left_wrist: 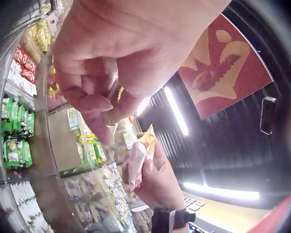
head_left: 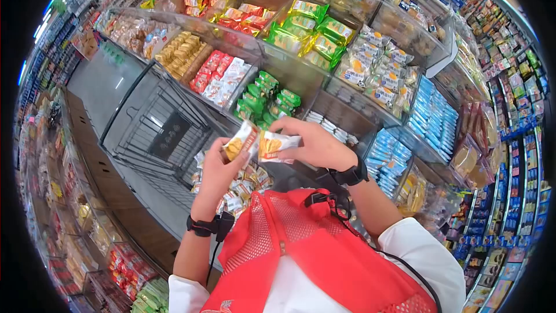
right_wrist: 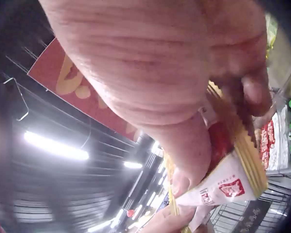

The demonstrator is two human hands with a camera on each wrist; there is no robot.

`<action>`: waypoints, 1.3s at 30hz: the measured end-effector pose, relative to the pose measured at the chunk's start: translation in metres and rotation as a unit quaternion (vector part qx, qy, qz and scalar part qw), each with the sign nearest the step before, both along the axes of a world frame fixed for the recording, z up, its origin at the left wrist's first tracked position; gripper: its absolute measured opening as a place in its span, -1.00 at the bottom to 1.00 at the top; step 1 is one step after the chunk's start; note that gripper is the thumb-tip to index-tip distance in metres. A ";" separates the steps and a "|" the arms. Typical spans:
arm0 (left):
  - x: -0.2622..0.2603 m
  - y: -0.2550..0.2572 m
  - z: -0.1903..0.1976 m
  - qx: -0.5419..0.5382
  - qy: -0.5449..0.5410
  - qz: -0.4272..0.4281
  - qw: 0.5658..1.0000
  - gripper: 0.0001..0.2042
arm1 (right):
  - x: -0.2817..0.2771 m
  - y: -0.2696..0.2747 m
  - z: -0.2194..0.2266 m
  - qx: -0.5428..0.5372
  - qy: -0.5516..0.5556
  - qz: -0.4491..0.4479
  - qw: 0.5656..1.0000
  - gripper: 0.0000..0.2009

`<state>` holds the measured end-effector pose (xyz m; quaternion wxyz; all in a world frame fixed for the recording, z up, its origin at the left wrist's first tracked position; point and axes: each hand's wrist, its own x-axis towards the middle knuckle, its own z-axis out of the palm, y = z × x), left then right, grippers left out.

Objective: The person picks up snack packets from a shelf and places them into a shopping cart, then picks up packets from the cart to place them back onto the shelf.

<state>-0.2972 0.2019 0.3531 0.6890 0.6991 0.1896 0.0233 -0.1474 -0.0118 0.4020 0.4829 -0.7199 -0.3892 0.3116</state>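
Observation:
My left hand (head_left: 217,171) pinches a small white and orange snack packet (head_left: 243,139) between thumb and fingers. Beside it, my right hand (head_left: 318,144) grips a second packet (head_left: 278,146) of the same look, the two packets side by side over the shopping cart. Seen from the right wrist, the right thumb presses on a white packet (right_wrist: 228,189) with a red printed mark and yellow crimped edges. In the left wrist view the left fingers mostly hide their packet, while the right hand (left_wrist: 157,177) holds its own packet (left_wrist: 137,165) upright. Many similar loose packets (head_left: 234,203) lie below the hands.
A dark wire shopping cart (head_left: 165,136) stands at the left front. Ahead, tiered bins hold green packets (head_left: 252,101), red packets (head_left: 211,69) and blue packets (head_left: 431,119). A low wooden-sided shelf (head_left: 98,182) runs along the left, with grey floor (head_left: 107,90) beyond the cart.

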 end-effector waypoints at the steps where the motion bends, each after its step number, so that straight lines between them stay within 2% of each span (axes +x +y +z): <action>1: 0.004 -0.004 0.002 -0.002 0.000 -0.024 1.000 -0.72 | 0.005 0.002 -0.004 0.038 -0.075 0.033 0.996 -0.63; 3: 0.008 -0.010 0.001 -0.036 -0.020 -0.046 0.998 -0.73 | 0.013 0.010 -0.015 0.110 -0.223 0.097 0.964 -0.63; 6: 0.013 -0.019 -0.002 -0.108 -0.068 -0.054 0.990 -0.67 | 0.016 0.012 -0.014 0.092 -0.193 0.088 0.973 -0.61; 10: 0.028 -0.033 -0.009 -0.084 -0.129 -0.062 0.986 -0.58 | 0.023 0.010 -0.015 0.094 -0.180 0.044 0.978 -0.47; 13: 0.041 -0.044 0.006 0.013 -0.039 -0.075 0.996 -0.60 | 0.034 0.002 -0.015 0.098 -0.188 0.044 0.976 -0.34; 14: 0.046 -0.047 0.006 -0.031 -0.034 -0.062 0.997 -0.63 | 0.034 0.000 -0.015 0.112 -0.194 -0.017 0.974 -0.35; 16: 0.057 -0.050 0.001 -0.050 -0.060 -0.026 0.997 -0.64 | 0.031 -0.002 -0.017 0.141 -0.205 -0.141 0.958 -0.35; 19: 0.073 -0.058 -0.003 -0.078 -0.075 -0.003 0.994 -0.65 | 0.033 -0.015 -0.029 0.119 -0.090 -0.216 0.965 -0.38; 20: 0.078 -0.063 -0.005 -0.089 -0.076 0.000 0.993 -0.65 | 0.033 -0.020 -0.029 0.117 -0.024 -0.183 0.976 -0.40; 23: 0.095 -0.082 -0.009 -0.101 -0.076 -0.028 0.992 -0.63 | 0.032 -0.025 -0.050 0.181 0.198 -0.187 0.945 -0.41; 24: 0.101 -0.088 -0.007 -0.084 -0.061 -0.036 0.994 -0.61 | 0.035 -0.027 -0.059 0.221 0.217 -0.204 0.929 -0.48; 27: 0.110 -0.087 -0.035 -0.003 -0.045 -0.104 0.994 -0.52 | 0.052 -0.059 -0.070 0.129 0.078 -0.260 0.954 -0.58; 28: 0.104 -0.088 -0.038 0.010 -0.042 -0.113 0.993 -0.52 | 0.062 -0.072 -0.077 0.161 0.077 -0.288 0.941 -0.60; 29: 0.098 -0.088 -0.043 0.022 -0.039 -0.120 0.992 -0.51 | 0.072 -0.088 -0.079 0.148 0.041 -0.333 0.930 -0.56; 30: 0.090 -0.081 -0.051 -0.045 -0.030 -0.109 0.993 -0.61 | 0.083 -0.108 -0.086 0.086 -0.027 -0.377 0.922 -0.56; 32: 0.076 -0.056 -0.072 -0.085 0.061 -0.110 0.988 -0.63 | 0.101 -0.142 -0.100 -0.061 -0.138 -0.427 0.892 -0.55; 33: 0.066 -0.045 -0.083 -0.104 0.107 -0.108 0.983 -0.65 | 0.105 -0.152 -0.107 -0.146 -0.178 -0.431 0.872 -0.56; 34: 0.055 -0.038 -0.094 -0.095 0.119 -0.099 0.983 -0.67 | 0.107 -0.157 -0.112 -0.192 -0.144 -0.416 0.877 -0.51; 37: 0.026 -0.026 -0.114 -0.085 0.157 -0.077 0.981 -0.72 | 0.134 -0.173 -0.190 -0.261 -0.157 -0.325 0.895 -0.44; 39: 0.012 -0.023 -0.113 -0.111 0.191 -0.063 0.973 -0.75 | 0.160 -0.177 -0.220 -0.281 -0.104 -0.307 0.903 -0.36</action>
